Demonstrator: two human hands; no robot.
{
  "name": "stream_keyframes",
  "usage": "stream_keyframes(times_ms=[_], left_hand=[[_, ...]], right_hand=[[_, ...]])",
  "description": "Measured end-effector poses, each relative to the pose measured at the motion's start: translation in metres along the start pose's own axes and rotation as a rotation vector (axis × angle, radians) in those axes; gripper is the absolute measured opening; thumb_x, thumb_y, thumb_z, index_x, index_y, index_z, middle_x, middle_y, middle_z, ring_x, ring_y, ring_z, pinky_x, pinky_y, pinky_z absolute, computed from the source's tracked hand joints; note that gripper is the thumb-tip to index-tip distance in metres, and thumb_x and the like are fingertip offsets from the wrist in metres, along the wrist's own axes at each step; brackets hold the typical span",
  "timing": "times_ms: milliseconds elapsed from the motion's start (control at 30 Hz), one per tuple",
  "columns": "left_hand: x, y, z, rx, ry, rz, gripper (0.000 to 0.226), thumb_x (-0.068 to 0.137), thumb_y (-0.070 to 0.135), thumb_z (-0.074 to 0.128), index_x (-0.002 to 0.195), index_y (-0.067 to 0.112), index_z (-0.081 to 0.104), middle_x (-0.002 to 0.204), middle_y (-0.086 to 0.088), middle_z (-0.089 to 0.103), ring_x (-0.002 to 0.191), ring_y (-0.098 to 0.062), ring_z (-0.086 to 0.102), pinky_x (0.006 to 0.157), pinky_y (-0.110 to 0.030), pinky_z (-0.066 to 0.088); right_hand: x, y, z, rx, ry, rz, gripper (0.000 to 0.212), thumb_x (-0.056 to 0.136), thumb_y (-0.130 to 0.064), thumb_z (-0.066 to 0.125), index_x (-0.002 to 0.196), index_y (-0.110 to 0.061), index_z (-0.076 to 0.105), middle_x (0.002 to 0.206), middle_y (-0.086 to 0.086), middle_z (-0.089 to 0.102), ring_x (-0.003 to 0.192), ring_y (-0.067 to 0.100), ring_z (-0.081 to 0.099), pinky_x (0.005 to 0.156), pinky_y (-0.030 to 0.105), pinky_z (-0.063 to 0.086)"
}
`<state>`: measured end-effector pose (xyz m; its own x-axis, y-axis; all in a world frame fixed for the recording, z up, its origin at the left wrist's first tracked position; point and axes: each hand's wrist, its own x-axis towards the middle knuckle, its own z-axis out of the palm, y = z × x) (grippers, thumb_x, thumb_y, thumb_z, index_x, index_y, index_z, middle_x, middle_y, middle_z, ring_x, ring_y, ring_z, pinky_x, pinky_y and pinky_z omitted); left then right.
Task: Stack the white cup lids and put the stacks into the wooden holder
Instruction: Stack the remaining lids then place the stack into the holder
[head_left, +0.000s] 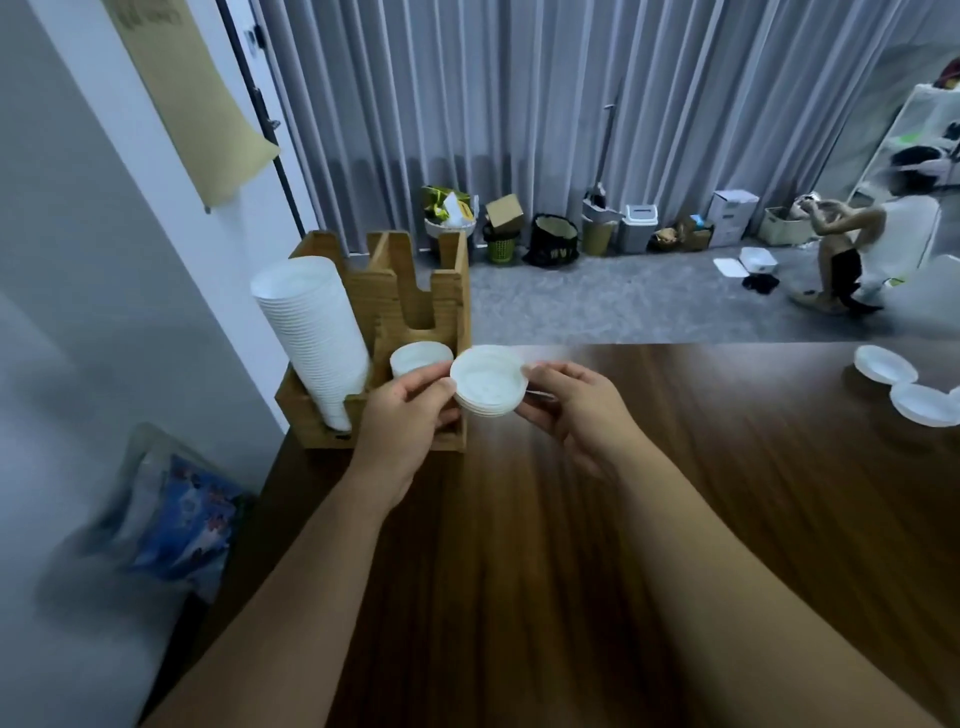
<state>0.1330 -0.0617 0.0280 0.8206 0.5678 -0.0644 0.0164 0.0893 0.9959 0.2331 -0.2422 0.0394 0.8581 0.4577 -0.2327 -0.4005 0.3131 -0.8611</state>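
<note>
no readable writing shows. left hand (402, 415) and right hand (576, 410) pinch a short stack of white lids (488, 383) between them, one grip on each edge, above the worktop (675, 493), just right of the wooden holder (415, 291). loose lids (885, 365) lie far right.

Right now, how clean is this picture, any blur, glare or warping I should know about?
Head view: the wide lens bends the grey curtain and wall; the lower left, with a blue patterned bag, is smeared; soft glare streaks the dark wooden table; the small stack of white cup lids held in both hands is slightly soft.
</note>
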Motion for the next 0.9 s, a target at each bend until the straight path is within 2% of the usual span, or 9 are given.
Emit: stream_keyframes(times_ms=[200,267,333,400,500,567,633,733,900], left_hand=[[0.034,0.022,-0.035,0.007,0.283,0.122,0.010,0.099,0.021,0.079,0.099,0.030,0.081,0.096,0.016,0.082,0.097,-0.003,0.078,0.083,-0.028,0.066],[0.040,0.022,-0.036,0.050,0.317,0.132,0.008,0.102,0.024,0.076,0.107,0.027,0.081,0.103,0.010,0.082,0.098,-0.006,0.079,0.087,-0.032,0.067],[0.042,0.020,-0.037,0.149,0.327,0.141,0.023,0.104,0.029,0.073,0.124,0.021,0.079,0.118,0.006,0.079,0.103,-0.010,0.077,0.094,-0.036,0.065],[0.044,0.014,-0.039,0.302,0.324,0.177,0.035,0.103,0.031,0.074,0.136,0.019,0.075,0.128,0.003,0.076,0.103,-0.004,0.071,0.097,-0.028,0.060],[0.043,0.009,-0.039,0.438,0.312,0.216,0.044,0.101,0.030,0.076,0.143,0.018,0.070,0.136,0.001,0.074,0.104,0.000,0.065,0.087,-0.012,0.046],[0.044,0.007,-0.039,0.478,0.315,0.229,0.045,0.102,0.030,0.076,0.144,0.016,0.069,0.138,-0.002,0.073,0.119,-0.011,0.066,0.094,-0.021,0.050],[0.044,0.006,-0.039,0.503,0.316,0.239,0.045,0.102,0.031,0.075,0.144,0.015,0.069,0.139,-0.004,0.073,0.125,-0.018,0.066,0.099,-0.028,0.052],[0.045,0.004,-0.040,0.546,0.312,0.247,0.045,0.102,0.034,0.074,0.142,0.014,0.070,0.137,-0.004,0.073,0.125,-0.020,0.066,0.099,-0.029,0.052],[0.046,0.004,-0.042,0.585,0.292,0.261,0.041,0.103,0.037,0.072,0.138,0.015,0.073,0.128,-0.003,0.075,0.115,-0.017,0.067,0.098,-0.039,0.061]], right_hand=[[0.048,0.004,0.068,-0.193,0.020,-0.074,0.006,0.102,-0.015,0.075,0.105,-0.011,0.071,0.107,0.008,0.080,0.099,0.024,0.077,0.086,0.034,0.065],[0.061,0.007,0.080,-0.268,0.063,-0.113,0.007,0.103,-0.018,0.074,0.106,-0.012,0.072,0.108,0.008,0.079,0.101,0.026,0.076,0.086,0.036,0.065],[0.073,0.014,0.087,-0.337,0.098,-0.130,0.008,0.103,-0.020,0.074,0.106,-0.013,0.074,0.111,0.011,0.079,0.107,0.030,0.076,0.094,0.044,0.065],[0.081,0.021,0.090,-0.404,0.135,-0.148,0.007,0.102,-0.023,0.075,0.101,-0.016,0.076,0.106,0.007,0.080,0.102,0.027,0.076,0.093,0.047,0.065],[0.087,0.027,0.090,-0.518,0.181,-0.188,0.008,0.100,-0.029,0.077,0.093,-0.025,0.078,0.091,-0.006,0.080,0.092,0.014,0.075,0.073,0.029,0.060],[0.090,0.032,0.089,-0.590,0.218,-0.200,0.010,0.098,-0.032,0.078,0.089,-0.028,0.079,0.086,-0.011,0.079,0.090,0.008,0.073,0.069,0.024,0.054],[0.092,0.038,0.086,-0.639,0.249,-0.207,0.011,0.097,-0.034,0.078,0.088,-0.028,0.078,0.086,-0.011,0.079,0.090,0.009,0.074,0.072,0.029,0.058],[0.094,0.043,0.084,-0.674,0.265,-0.208,0.014,0.097,-0.036,0.077,0.088,-0.026,0.076,0.087,-0.007,0.078,0.086,0.014,0.075,0.079,0.039,0.066],[0.096,0.040,0.085,-0.653,0.251,-0.189,0.016,0.096,-0.037,0.077,0.090,-0.023,0.076,0.090,-0.002,0.078,0.091,0.019,0.075,0.084,0.044,0.066]])
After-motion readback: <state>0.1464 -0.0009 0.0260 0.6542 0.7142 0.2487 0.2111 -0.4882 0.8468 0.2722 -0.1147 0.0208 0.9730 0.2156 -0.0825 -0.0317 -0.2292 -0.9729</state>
